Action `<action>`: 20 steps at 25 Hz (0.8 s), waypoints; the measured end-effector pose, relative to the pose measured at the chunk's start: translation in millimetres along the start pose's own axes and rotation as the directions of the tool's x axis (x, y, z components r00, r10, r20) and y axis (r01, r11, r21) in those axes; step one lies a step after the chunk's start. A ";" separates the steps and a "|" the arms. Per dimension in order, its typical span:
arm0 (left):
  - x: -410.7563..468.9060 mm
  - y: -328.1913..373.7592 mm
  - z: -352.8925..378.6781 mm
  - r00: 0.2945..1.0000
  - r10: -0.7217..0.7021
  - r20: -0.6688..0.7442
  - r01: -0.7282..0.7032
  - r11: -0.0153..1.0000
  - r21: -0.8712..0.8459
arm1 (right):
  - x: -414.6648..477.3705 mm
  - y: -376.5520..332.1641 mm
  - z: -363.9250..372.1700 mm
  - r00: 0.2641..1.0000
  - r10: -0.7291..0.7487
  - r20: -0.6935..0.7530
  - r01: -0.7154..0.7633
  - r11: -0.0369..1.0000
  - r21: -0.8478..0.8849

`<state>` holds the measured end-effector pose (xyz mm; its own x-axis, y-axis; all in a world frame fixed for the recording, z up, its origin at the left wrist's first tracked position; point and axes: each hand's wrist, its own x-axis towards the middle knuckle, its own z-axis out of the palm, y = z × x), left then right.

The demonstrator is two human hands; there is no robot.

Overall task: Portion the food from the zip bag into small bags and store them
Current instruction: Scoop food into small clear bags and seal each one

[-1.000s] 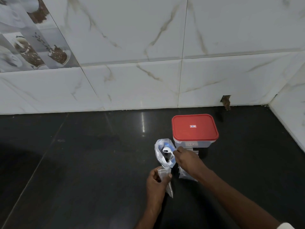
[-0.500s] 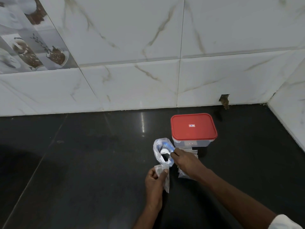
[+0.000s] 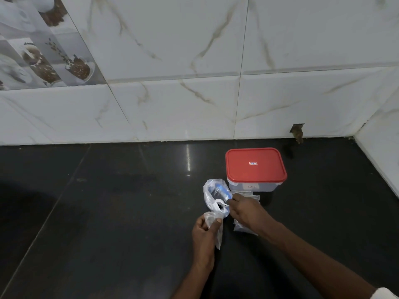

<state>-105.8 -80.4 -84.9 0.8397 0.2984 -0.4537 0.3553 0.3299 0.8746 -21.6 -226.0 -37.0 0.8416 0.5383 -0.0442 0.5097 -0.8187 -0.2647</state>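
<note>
The left hand point(image 3: 204, 230) pinches the small bag point(image 3: 218, 234) at its mouth. The right hand point(image 3: 245, 212), fingers closed on what seems a white scoop point(image 3: 219, 202), works inside the zip bag point(image 3: 210, 190), just left of the red-lidded box point(image 3: 255, 165). Best to hold the small bag's mouth wide, close under the scoop. The food itself cannot be made out, and spare bags point(image 3: 246, 228) lie half hidden beneath the right hand.

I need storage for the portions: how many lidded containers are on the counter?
1. The red-lidded plastic container stands on the black counter near the back wall, just beyond the right hand. No other shows, and little here could hide one.
</note>
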 end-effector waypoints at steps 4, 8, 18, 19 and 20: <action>1.8 -2.9 -0.2 1.000 -0.001 0.018 0.001 1.000 0.001 | 9.4 -5.5 -13.4 0.953 0.304 0.012 -0.281 0.863 0.419; -1.3 1.6 0.6 0.999 0.027 0.035 -0.029 0.999 0.042 | 10.5 -1.4 -14.3 0.886 0.455 0.087 -0.404 0.668 0.625; 0.8 9.1 -13.7 0.995 0.099 -0.011 -0.096 0.984 0.152 | -0.3 -6.0 -15.7 0.769 0.638 0.043 -0.368 0.387 0.845; 2.0 9.5 -16.3 0.993 0.115 -0.011 -0.111 0.978 0.177 | -1.4 -7.0 -18.3 0.769 0.638 0.034 -0.352 0.379 0.856; 4.0 9.5 -18.0 0.992 0.129 -0.010 -0.124 0.971 0.205 | -2.8 -8.7 -21.8 0.773 0.635 0.020 -0.333 0.378 0.864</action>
<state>-106.4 -60.0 -81.4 0.8744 0.3473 -0.3389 0.3251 0.0991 0.9405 -24.5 -224.7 -13.6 0.9701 -0.0997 -0.2214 -0.2419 -0.3162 -0.9173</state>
